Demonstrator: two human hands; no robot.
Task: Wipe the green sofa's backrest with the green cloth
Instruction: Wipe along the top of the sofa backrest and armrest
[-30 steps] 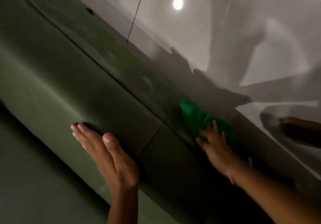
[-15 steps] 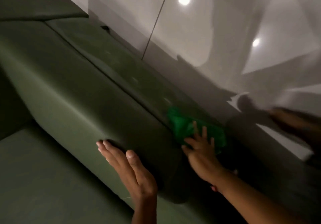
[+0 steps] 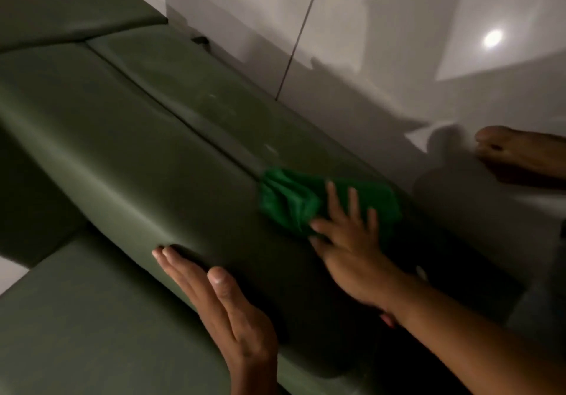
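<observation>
The green sofa's backrest (image 3: 128,137) runs diagonally from upper left to lower right, with a seam along its top. A bright green cloth (image 3: 291,198) lies crumpled on the top of the backrest, right of centre. My right hand (image 3: 349,241) presses flat on the cloth with fingers spread, covering its right part. My left hand (image 3: 214,299) rests flat against the backrest's front face, lower centre, fingers together, holding nothing.
The sofa seat (image 3: 76,327) lies at lower left and an armrest (image 3: 61,18) at upper left. A glossy white wall (image 3: 398,42) stands directly behind the backrest. Another person's bare foot (image 3: 517,152) shows at the right edge.
The view has swung, showing more of the sofa's left end. My right hand has slid the cloth along the backrest's top, from the rear ledge towards the seam. My left hand stays pressed on the front face.
</observation>
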